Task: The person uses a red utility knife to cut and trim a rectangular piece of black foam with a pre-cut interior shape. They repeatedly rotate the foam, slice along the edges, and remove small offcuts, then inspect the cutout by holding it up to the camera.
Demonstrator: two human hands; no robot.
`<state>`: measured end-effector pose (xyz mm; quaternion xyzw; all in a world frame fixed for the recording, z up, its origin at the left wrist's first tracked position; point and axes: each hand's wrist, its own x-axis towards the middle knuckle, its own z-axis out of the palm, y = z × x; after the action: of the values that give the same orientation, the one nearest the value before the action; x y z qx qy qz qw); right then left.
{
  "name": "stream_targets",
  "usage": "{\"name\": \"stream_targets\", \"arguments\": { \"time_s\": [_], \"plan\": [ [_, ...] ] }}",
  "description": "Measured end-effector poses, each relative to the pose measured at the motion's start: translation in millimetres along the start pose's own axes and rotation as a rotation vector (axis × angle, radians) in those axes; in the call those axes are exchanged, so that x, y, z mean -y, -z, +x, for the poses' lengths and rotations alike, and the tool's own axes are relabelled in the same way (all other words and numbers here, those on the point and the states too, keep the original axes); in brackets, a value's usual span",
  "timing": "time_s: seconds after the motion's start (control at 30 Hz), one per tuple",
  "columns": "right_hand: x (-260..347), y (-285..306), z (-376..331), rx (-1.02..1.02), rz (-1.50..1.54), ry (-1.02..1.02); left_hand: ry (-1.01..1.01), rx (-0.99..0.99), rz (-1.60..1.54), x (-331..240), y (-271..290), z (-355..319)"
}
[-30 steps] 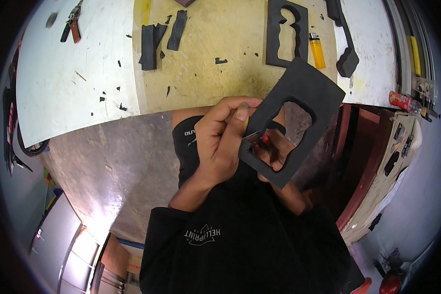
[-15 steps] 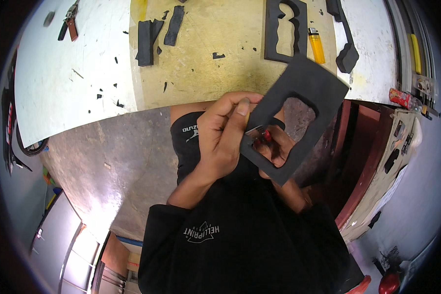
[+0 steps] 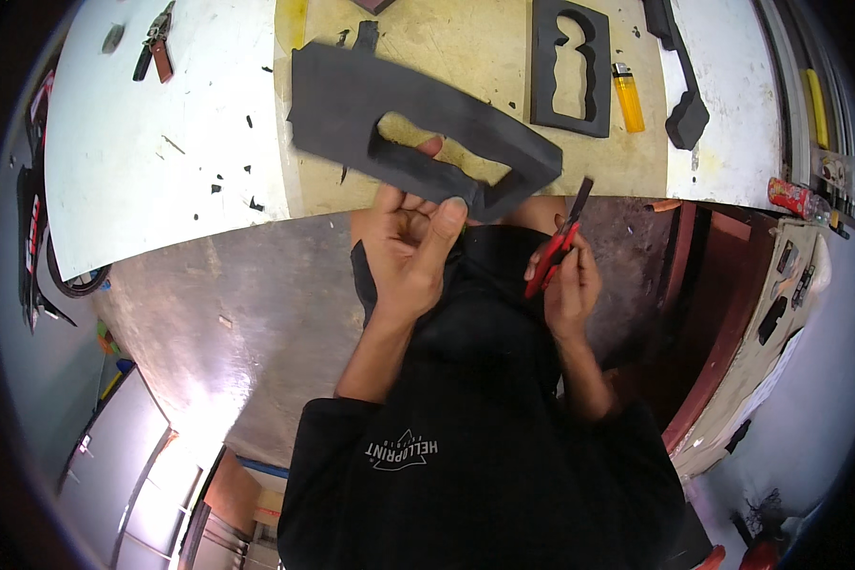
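Observation:
My left hand (image 3: 410,249) grips a thick black foam block (image 3: 337,106) by its near edge, the thumb on the near side and a fingertip showing through the wavy cut-out. The block is tilted above the table's front edge, its wide end to the left. To its right, above my lap, my right hand (image 3: 574,293) is closed round a red cutter knife (image 3: 552,258). The knife's dark blade points up and away from me, apart from the foam. Part of the right fingers is hidden behind the handle.
On the table (image 3: 142,142) lie another black foam frame (image 3: 572,124) with a similar cut-out, a yellow lighter (image 3: 629,103), a long black foam offcut (image 3: 688,119), keys with a brown tag (image 3: 159,47) and scattered black scraps. A red-labelled bottle (image 3: 796,198) lies at the right.
The foam block has swung left and turned from steeply slanted to nearly crosswise, now over the table edge. My right hand with the cutter knife has come out from behind it to the right.

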<state>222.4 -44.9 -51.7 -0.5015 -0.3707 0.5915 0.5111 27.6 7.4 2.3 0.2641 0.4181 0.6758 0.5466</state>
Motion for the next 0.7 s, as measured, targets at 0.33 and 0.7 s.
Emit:
{"name": "stream_targets", "arguments": {
  "time_s": [0.33,0.7],
  "plan": [
    [51.1,-21.5,-3.9,0.208,-0.315,-0.002,-0.268,-0.242,0.527,8.5,19.3,-0.5],
    [73.6,-64.5,16.9,0.429,-0.806,0.258,-0.387,-0.116,0.967,8.6,57.8,5.5]
  ]
}}
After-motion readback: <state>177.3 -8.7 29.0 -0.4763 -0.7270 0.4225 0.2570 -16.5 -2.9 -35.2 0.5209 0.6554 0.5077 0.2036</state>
